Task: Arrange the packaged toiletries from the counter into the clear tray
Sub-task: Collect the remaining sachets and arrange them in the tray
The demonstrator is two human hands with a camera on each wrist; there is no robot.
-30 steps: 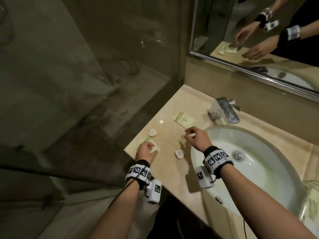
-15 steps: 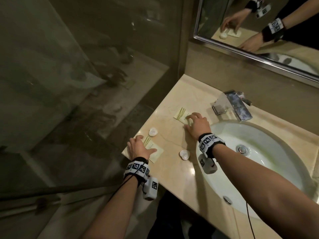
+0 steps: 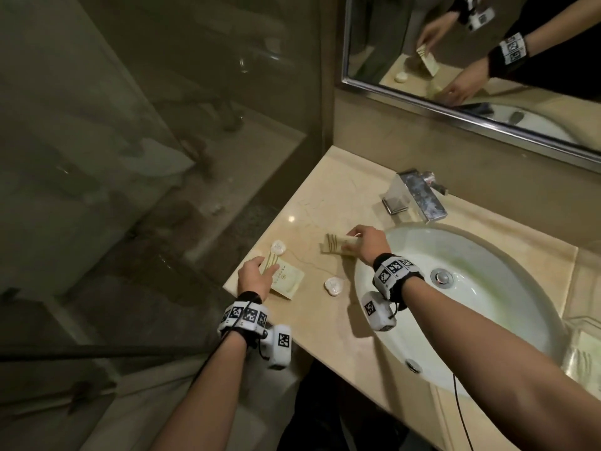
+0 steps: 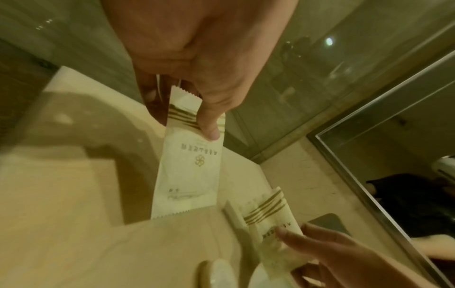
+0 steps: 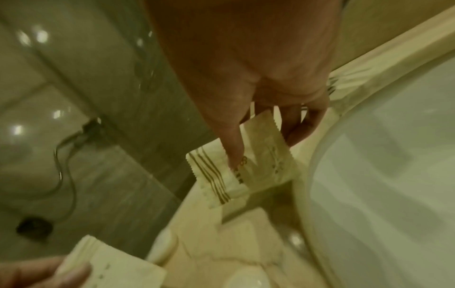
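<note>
In the head view both forearms reach in from the bottom of the frame over the beige counter (image 3: 328,196). The left hand (image 3: 255,281), lower centre-left, pinches a cream sachet (image 3: 286,278) by its striped end; the left wrist view shows thumb and fingers clamped on that end, the sachet (image 4: 189,169) hanging below them. The right hand (image 3: 367,244), at the centre just left of the sink (image 3: 507,288), grips a second striped sachet (image 3: 336,247), thumb on top and fingers curled beneath it, as the right wrist view shows (image 5: 246,165). Two small round white packets lie on the counter: one (image 3: 278,247) just above the left hand, one (image 3: 334,285) between the wrists. The clear tray (image 3: 585,349) sits at the right edge of the frame, well apart from both hands.
</note>
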